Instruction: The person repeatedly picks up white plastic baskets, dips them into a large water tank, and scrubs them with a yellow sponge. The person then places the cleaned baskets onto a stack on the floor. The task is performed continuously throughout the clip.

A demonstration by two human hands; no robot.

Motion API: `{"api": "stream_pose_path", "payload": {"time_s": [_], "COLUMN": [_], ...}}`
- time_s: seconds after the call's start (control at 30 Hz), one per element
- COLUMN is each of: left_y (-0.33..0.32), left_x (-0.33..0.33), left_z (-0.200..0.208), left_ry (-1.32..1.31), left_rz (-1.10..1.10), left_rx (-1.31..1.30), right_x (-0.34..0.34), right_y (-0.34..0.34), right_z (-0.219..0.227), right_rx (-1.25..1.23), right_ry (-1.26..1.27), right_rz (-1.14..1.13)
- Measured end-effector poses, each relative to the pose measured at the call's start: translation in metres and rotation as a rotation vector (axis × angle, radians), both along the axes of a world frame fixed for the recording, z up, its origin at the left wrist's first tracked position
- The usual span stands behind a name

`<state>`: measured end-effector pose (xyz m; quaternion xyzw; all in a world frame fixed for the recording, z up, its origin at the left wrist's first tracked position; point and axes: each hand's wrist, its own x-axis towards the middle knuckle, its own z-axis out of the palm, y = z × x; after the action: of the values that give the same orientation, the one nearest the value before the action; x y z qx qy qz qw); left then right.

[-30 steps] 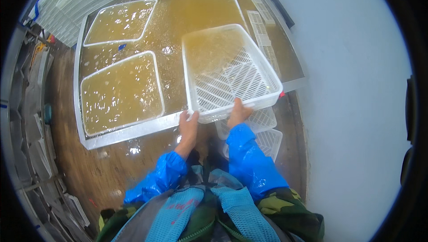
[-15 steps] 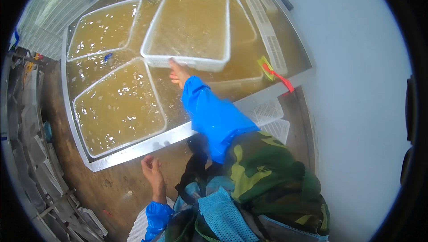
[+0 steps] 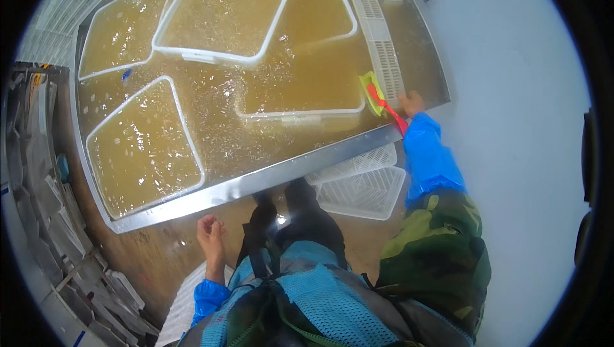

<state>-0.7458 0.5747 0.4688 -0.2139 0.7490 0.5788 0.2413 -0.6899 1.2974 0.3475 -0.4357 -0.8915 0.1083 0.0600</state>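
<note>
My right hand is at the right end of the metal tank, its fingers partly spread and nothing visible in them. It is beside a scrub brush with a yellow-green head and red handle, which lies at the front right corner. My left hand hangs in front of the tank with fingers loosely curled and nothing seen between them. In the brownish water, a white-rimmed tray sits toward the back. More white-rimmed trays lie at the front left and near the middle.
The tank's metal rim runs between me and the water. White slatted strips lie along its right side. White perforated baskets are under the front edge. Racks of stacked trays stand at the left, and a pale wall rises at the right.
My right hand has let go of the white tray and moved right, to the brush. That tray has shifted back and left. The left hand stays low and curled.
</note>
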Motion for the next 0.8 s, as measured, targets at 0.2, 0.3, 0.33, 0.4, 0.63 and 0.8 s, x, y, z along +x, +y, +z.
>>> {"api": "stream_pose_path", "payload": {"time_s": [0.2,0.3,0.33,0.4,0.63,0.8], "left_y": [0.035,0.048,0.046,0.045,0.048,0.044], "left_x": [0.008,0.015,0.017,0.017,0.013,0.018], "left_z": [-0.005,-0.003,-0.005,-0.007,-0.014,-0.016], "left_ry": [0.016,0.020,0.032,0.038,0.057,0.066], "left_rz": [-0.068,-0.038,-0.044,-0.055,-0.006,0.002], "left_rx": [-0.060,-0.064,-0.064,-0.068,0.009,0.063], "right_x": [0.003,-0.019,-0.022,-0.034,-0.112,-0.174], "right_y": [0.022,0.009,0.007,0.012,0.066,0.035], "right_z": [-0.021,-0.008,0.001,0.022,0.101,0.192], "right_rx": [-0.428,-0.362,-0.356,-0.342,-0.064,-0.186], "right_ry": [-0.066,-0.067,-0.079,-0.092,-0.114,-0.045], "right_rz": [-0.021,0.023,0.020,0.067,0.278,0.291]}}
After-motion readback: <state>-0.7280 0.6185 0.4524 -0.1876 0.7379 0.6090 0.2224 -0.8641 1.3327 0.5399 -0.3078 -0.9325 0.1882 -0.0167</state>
